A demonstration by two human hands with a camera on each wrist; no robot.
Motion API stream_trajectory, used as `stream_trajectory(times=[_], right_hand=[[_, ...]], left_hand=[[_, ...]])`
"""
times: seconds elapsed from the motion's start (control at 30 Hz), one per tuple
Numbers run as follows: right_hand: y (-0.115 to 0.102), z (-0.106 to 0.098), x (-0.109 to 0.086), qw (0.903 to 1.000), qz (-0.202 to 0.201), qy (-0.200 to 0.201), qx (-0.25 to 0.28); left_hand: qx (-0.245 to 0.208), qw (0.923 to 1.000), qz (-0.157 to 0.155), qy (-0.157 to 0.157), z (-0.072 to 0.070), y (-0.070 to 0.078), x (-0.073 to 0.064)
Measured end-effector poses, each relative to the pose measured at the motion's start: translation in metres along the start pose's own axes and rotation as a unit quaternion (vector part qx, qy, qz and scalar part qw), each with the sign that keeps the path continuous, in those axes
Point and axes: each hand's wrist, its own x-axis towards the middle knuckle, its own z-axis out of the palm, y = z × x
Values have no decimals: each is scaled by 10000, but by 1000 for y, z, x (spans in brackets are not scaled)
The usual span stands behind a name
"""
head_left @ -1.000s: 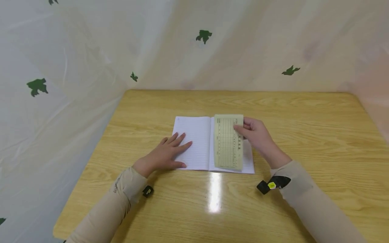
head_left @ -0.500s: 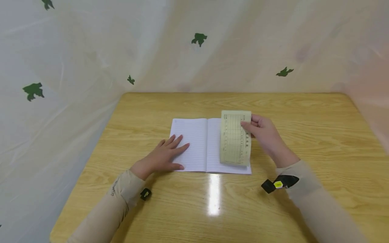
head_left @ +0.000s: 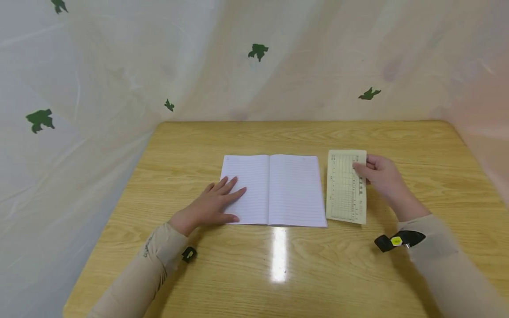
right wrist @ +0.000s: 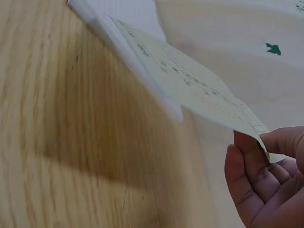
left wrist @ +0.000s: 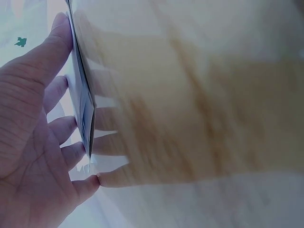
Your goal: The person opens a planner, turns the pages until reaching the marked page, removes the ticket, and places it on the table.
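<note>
An open notebook (head_left: 294, 190) with white ruled pages lies on the table. My left hand (head_left: 214, 204) rests on its left page with the fingers spread; the left wrist view shows the same hand (left wrist: 42, 123) at the notebook's edge (left wrist: 85, 109). Just right of the notebook, my right hand (head_left: 381, 179) pinches the right edge of a pale yellow printed form (head_left: 343, 190), thumb on top and fingers beneath. From the right wrist the form (right wrist: 190, 80) appears raised off the wood, held between thumb and fingers of that hand (right wrist: 275, 178).
The wood-grain table (head_left: 246, 265) extends around the notebook on all sides. A pale curtain (head_left: 207, 57) with green bird-like shapes hangs behind and at the left. Black wrist devices (head_left: 399, 240) sit at both sleeves.
My right hand has carried the yellow form rightward, from over the notebook's right page to beside it, uncovering that page. My left hand has stayed on the left page.
</note>
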Motion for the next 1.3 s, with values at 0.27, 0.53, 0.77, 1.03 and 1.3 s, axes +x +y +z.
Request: stream_trajectory(times=[0.27, 0.53, 0.77, 1.03, 1.3], right_hand=[[25, -13, 8, 9948, 418, -9, -926], [36, -12, 8, 9693, 331, 358, -2409], [34, -9, 6, 9525, 281, 638, -2965], [32, -7, 4, 9422, 222, 763, -3255], [28, -7, 2, 9411, 234, 715, -3295]], left_hand=[[25, 10000, -11, -31, -3, 3, -1], [-30, 10000, -38, 38, -2, 3, -1], [-103, 9987, -128, 492, 1, 2, -3], [-720, 9900, -426, 1138, 1, 4, -4], [-1672, 9715, -805, 1477, 0, 9, -3]])
